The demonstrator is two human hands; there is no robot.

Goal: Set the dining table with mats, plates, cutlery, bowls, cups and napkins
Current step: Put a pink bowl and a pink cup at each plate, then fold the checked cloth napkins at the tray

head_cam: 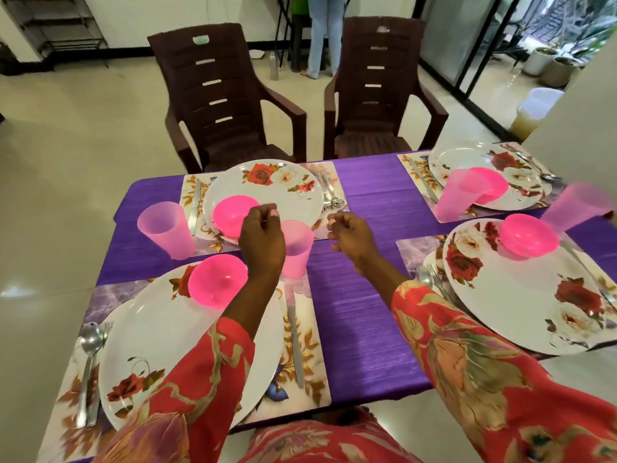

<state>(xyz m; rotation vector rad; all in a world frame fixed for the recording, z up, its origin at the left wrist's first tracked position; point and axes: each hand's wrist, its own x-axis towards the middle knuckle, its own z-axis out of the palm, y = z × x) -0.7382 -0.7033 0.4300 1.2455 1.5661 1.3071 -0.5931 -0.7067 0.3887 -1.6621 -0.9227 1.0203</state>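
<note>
With the left hand (262,240) and right hand (349,233) held above the bench (360,312), fingers loosely curled and nothing gripped, the pink cup (297,250) just beside the left wrist could be toppled if brushed.

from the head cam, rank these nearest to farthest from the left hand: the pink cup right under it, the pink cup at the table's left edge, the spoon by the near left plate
1. Pink cup under the left hand, just to its right.
2. Pink cup at the left edge, beside the far plate.
3. Spoon, on the near left mat, closest to the camera.
</note>
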